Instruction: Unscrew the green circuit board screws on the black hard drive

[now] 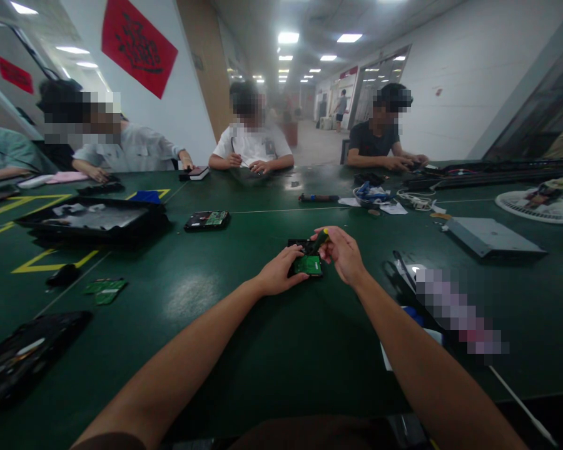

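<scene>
On the green table in front of me lies a hard drive [308, 266] with a green circuit board facing up and a black part at its far end. My left hand [280, 270] grips its left side, fingers over the far part and thumb along the near edge. Above its far right portion, my right hand [344, 255] is closed around a screwdriver [323, 239] with a dark green and yellow handle. The screwdriver leans, and its tip is too hidden to tell whether it touches a screw.
A second drive [207, 220] lies ahead to the left, near a black tray [94, 219]. Loose green boards [106, 290] and a black casing [32, 353] are at left. A grey metal box [495, 237] stands at right, cables [373, 194] beyond. Several people sit opposite.
</scene>
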Motion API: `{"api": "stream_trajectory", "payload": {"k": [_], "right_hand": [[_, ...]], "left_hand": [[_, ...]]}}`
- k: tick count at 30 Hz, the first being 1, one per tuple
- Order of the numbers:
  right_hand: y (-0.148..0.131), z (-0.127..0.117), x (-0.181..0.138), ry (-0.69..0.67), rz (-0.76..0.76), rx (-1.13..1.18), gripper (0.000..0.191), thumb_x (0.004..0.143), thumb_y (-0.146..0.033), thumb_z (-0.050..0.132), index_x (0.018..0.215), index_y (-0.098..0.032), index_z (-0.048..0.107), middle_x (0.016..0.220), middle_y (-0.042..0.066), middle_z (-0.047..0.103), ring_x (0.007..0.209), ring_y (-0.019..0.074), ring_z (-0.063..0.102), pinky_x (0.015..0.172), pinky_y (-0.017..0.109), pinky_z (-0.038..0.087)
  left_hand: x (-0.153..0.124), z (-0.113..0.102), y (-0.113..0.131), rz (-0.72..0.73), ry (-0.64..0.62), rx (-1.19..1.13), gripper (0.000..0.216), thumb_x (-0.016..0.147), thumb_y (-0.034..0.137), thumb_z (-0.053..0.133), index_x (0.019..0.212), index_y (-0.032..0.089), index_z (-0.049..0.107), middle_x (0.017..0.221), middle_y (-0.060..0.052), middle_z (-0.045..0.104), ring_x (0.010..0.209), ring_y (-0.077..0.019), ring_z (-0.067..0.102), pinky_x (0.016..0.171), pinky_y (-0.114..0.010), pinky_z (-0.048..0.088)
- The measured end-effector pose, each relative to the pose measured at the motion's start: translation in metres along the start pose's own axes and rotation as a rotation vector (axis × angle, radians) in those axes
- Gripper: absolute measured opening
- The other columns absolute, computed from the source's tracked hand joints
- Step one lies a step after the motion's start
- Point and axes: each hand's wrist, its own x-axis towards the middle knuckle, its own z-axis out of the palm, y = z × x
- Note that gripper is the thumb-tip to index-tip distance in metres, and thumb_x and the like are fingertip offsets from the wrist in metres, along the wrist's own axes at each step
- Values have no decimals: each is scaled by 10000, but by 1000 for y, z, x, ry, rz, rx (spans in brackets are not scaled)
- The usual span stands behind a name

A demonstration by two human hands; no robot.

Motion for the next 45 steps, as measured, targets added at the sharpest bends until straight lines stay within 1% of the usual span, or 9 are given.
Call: {"api": "stream_trajectory", "payload": {"k": [6,11,14,17,23,31,36,40,45], "right_hand": [[0,-1,1,15,-26,-97,349,888,-556,719,1005,-227,736,630,-38,552,506,85,451,426,217,290],[1,2,-1,29,-10,-61,364,851,-561,759,938,-227,642,887,16,716,533,84,532,420,214,342],[0,1,-1,10,-5,-2,372,892,-596,688,959,-234,636,976,37,736,569,96,565,439,220,376],[-1,-1,0,0,-5,-13,379,914,-601,648,1033,-244,694,963,40,727,568,98,538,436,225,352],[0,-2,1,-2,-36,-100,313,901,-533,717,949,-224,728,610,-41,543,509,85,455,440,221,303],[-2,0,0,11,-25,-42,338,909,-560,694,1021,-241,673,991,29,728,547,77,529,416,211,316],[-4,1,-1,15,-52,-88,316,903,-522,719,987,-218,726,892,22,701,542,67,477,425,207,306],[-3,3,-2,1,-29,-72,316,864,-500,772,919,-219,639,921,20,739,502,59,488,403,197,289],[-1,1,-1,-27,-13,10,317,935,-542,664,982,-229,658,980,34,739,553,86,571,440,212,390]], "left_hand": [[0,0,0,1,13,-4,632,916,538,679,1429,222,490,1552,-158,493,1529,-332,370,1261,-563,341],[0,0,0,5,10,0,649,914,518,686,1453,228,469,1545,-157,502,1514,-333,396,1246,-565,363],[1,0,0,2,2,4,639,917,521,682,1445,228,472,1551,-151,497,1518,-330,390,1252,-563,356],[1,0,0,9,4,1,621,919,515,682,1429,225,482,1554,-153,496,1521,-332,384,1260,-572,340],[-1,-1,2,0,8,8,626,924,535,671,1430,215,486,1568,-164,477,1528,-332,373,1259,-557,347],[0,-1,2,5,9,0,637,916,509,690,1445,226,476,1565,-152,482,1523,-333,382,1261,-566,340],[-1,0,0,10,15,2,652,919,522,685,1456,222,469,1567,-163,480,1528,-335,373,1259,-565,341],[-1,1,-1,2,17,-2,664,913,520,691,1463,227,462,1569,-161,477,1519,-340,385,1247,-564,360],[-1,1,-2,7,6,0,657,921,525,678,1460,220,459,1567,-161,477,1517,-337,387,1250,-553,361]]}}
